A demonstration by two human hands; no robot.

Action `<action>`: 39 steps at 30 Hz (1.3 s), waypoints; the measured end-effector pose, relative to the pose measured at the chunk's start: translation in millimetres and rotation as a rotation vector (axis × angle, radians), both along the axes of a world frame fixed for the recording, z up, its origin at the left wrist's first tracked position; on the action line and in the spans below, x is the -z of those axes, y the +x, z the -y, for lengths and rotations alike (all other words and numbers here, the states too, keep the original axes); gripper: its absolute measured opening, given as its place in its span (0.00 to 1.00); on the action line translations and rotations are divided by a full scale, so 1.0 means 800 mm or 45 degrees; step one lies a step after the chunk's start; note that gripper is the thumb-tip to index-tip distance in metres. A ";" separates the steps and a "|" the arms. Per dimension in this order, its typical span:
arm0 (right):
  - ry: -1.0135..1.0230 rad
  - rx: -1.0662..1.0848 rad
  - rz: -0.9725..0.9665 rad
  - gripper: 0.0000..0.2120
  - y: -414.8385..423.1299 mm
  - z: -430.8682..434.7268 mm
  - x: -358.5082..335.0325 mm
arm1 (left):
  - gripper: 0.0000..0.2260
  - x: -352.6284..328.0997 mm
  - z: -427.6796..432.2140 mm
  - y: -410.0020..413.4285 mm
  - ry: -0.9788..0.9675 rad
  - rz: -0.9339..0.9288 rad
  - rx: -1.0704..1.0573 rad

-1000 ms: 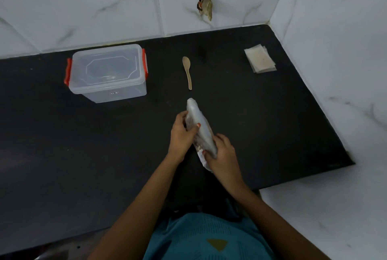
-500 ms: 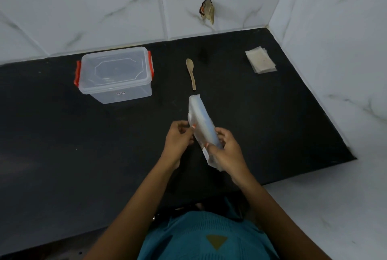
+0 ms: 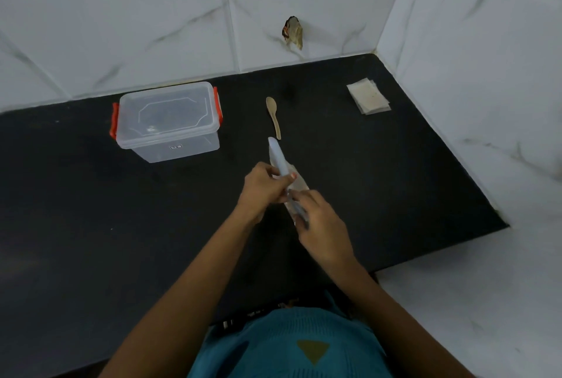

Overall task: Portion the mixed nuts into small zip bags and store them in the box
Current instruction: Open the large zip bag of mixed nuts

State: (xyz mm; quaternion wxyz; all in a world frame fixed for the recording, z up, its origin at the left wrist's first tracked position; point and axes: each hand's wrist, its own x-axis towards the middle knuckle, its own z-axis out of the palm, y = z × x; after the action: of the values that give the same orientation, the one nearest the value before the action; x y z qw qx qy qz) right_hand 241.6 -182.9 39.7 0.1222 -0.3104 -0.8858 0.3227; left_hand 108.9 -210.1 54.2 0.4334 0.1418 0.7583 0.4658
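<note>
Left hand: The left hand has its fingers curled and pinches one side of the clear bag near its top strip.
Right hand: The right hand grips the near end of the same bag, with its fingers folded round it.
Clear bag: It is held up between both hands, just above the black counter. I think this is the nut bag, but the nuts are too blurry to see.
Box: The clear box with orange clips sits far out, past the left hand. Its lid is on, and I see no filled bags inside.
Spoon: The wooden spoon lies just past the top of the held bag. No hand touches it.
Small zip bags: The pile of small zip bags lies far out, past the right hand, flat and not filled.
Done so far: Almost nothing, I think. The big bag looks like it is just being opened.
Left to do: Scoop nuts, fill the small bags, zip them, open the box, and put them in.
Count: Two hands, one held bag, one box, one spoon, one pile of small bags. I cannot count the bags in the pile.
</note>
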 end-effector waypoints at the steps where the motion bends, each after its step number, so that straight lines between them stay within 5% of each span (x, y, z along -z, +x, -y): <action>1: -0.060 0.005 -0.006 0.20 0.000 0.000 -0.001 | 0.13 0.000 -0.002 -0.001 -0.015 0.035 -0.023; 7: -0.988 0.502 -0.157 0.15 -0.004 -0.018 -0.021 | 0.12 -0.001 0.007 -0.002 0.109 0.377 -0.091; 11: -1.247 0.504 -0.113 0.10 -0.002 -0.026 -0.034 | 0.11 -0.003 0.011 0.001 0.133 0.437 -0.111; 17: -0.591 0.347 -0.129 0.05 -0.010 -0.018 -0.030 | 0.14 -0.016 0.009 0.006 0.050 0.113 -0.094; 21: -0.144 0.142 -0.095 0.05 -0.012 -0.003 -0.027 | 0.06 -0.020 0.009 0.009 0.120 0.075 -0.083; 31: -0.903 0.453 -0.249 0.08 -0.006 -0.011 -0.028 | 0.07 -0.026 0.021 0.009 0.221 0.335 -0.119; 34: -0.878 0.427 -0.272 0.09 -0.006 -0.013 -0.033 | 0.09 -0.026 0.020 0.010 0.208 0.318 -0.119; 39: -0.449 0.289 -0.322 0.08 -0.011 -0.005 -0.044 | 0.12 -0.034 0.018 0.006 0.140 0.022 -0.207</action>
State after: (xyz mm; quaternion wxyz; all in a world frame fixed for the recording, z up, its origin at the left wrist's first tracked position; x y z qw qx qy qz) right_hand 233.0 -178.6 75.2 0.2115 -0.3815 -0.7529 0.4927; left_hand 113.7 -224.8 81.2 0.3923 0.0991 0.7369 0.5415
